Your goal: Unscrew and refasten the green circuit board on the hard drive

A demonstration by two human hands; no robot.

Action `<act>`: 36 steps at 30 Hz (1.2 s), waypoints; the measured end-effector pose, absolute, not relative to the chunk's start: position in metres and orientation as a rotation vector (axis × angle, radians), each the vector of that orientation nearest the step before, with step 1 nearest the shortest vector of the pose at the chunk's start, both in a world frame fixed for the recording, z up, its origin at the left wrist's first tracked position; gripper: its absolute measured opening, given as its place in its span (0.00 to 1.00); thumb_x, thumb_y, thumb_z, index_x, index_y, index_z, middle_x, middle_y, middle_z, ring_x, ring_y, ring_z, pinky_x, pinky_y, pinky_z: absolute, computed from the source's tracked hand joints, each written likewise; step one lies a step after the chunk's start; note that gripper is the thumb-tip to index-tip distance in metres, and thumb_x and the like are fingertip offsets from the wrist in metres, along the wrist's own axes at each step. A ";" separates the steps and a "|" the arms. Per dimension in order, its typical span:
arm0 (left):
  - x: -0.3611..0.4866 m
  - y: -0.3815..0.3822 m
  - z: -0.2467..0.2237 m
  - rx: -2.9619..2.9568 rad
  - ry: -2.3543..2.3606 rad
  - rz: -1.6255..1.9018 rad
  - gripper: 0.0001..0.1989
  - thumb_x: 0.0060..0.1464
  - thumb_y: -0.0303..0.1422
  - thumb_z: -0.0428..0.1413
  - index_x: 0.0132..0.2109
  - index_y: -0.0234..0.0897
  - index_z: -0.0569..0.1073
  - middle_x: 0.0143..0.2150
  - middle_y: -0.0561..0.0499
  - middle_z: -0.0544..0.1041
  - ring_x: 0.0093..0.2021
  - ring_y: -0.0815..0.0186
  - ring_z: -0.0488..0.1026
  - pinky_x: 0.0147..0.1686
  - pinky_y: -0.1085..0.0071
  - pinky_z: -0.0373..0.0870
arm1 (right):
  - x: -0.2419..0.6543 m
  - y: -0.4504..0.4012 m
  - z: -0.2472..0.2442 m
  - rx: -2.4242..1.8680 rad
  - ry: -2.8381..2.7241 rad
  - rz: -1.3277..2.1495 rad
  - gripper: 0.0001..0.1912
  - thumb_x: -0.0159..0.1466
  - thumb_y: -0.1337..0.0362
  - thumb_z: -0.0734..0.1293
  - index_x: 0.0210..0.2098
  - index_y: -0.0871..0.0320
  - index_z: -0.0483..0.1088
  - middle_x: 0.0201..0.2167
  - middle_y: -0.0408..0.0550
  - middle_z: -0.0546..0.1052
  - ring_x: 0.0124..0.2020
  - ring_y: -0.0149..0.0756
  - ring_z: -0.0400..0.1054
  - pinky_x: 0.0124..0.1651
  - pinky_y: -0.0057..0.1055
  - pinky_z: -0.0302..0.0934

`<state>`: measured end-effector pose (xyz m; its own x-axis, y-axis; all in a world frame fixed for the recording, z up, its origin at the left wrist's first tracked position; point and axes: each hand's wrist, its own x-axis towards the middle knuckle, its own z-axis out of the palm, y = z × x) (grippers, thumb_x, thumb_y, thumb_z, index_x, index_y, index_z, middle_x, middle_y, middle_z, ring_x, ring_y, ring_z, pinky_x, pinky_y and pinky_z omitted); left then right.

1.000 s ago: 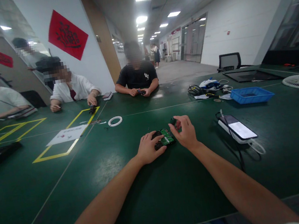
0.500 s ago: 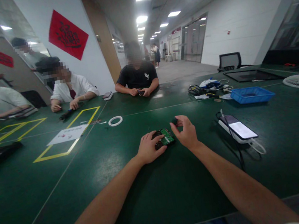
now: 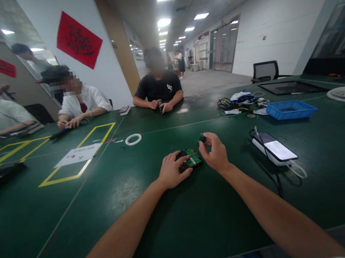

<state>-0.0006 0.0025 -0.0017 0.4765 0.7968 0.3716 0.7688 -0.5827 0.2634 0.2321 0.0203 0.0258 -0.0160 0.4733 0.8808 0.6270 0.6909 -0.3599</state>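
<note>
A green circuit board (image 3: pixel 193 157) set in a dark casing lies flat on the green table (image 3: pixel 187 222). My left hand (image 3: pixel 173 170) holds it from the left, with fingers across its top and the thumb along the near edge, so its left part is hidden. Just right of the board, my right hand (image 3: pixel 216 151) is raised a little and closed in a pinch. Between thumb and fingertips it grips a small dark round knob-like piece (image 3: pixel 202 138); its lower part and exact kind are hidden by the fingers.
To the right lies a phone (image 3: pixel 275 146) on a white block with cables. Beyond are a blue tray (image 3: pixel 291 109) and a pile of cables (image 3: pixel 241 99). A white ring (image 3: pixel 133 139) and a paper sheet (image 3: pixel 77 155) lie left. Co-workers sit across the table.
The dark piece in my right fingers has turned or shifted slightly right. My left hand and the board stay put. Across the table, co-workers' hands have moved with their items.
</note>
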 end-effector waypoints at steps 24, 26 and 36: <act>-0.001 0.001 0.000 2.666 1.399 0.713 0.29 0.59 0.52 0.58 0.64 0.50 0.71 0.68 0.44 0.63 0.65 0.46 0.62 0.63 0.46 0.59 | 0.231 0.016 0.029 -0.935 -1.691 -0.121 0.18 0.69 0.61 0.65 0.57 0.54 0.60 0.49 0.54 0.73 0.38 0.39 0.74 0.39 0.38 0.75; -0.001 0.001 0.000 2.665 1.396 0.713 0.29 0.58 0.52 0.58 0.64 0.50 0.71 0.68 0.44 0.63 0.65 0.46 0.62 0.63 0.46 0.59 | 0.230 0.017 0.026 -0.957 -1.670 -0.120 0.20 0.68 0.60 0.65 0.57 0.54 0.59 0.47 0.53 0.74 0.35 0.39 0.75 0.38 0.38 0.75; -0.001 0.004 -0.003 2.663 1.393 0.723 0.29 0.58 0.52 0.58 0.64 0.51 0.71 0.69 0.44 0.63 0.65 0.46 0.62 0.63 0.46 0.58 | 0.232 0.017 0.025 -0.972 -1.696 -0.119 0.21 0.68 0.59 0.66 0.57 0.54 0.60 0.49 0.55 0.73 0.35 0.39 0.74 0.38 0.40 0.75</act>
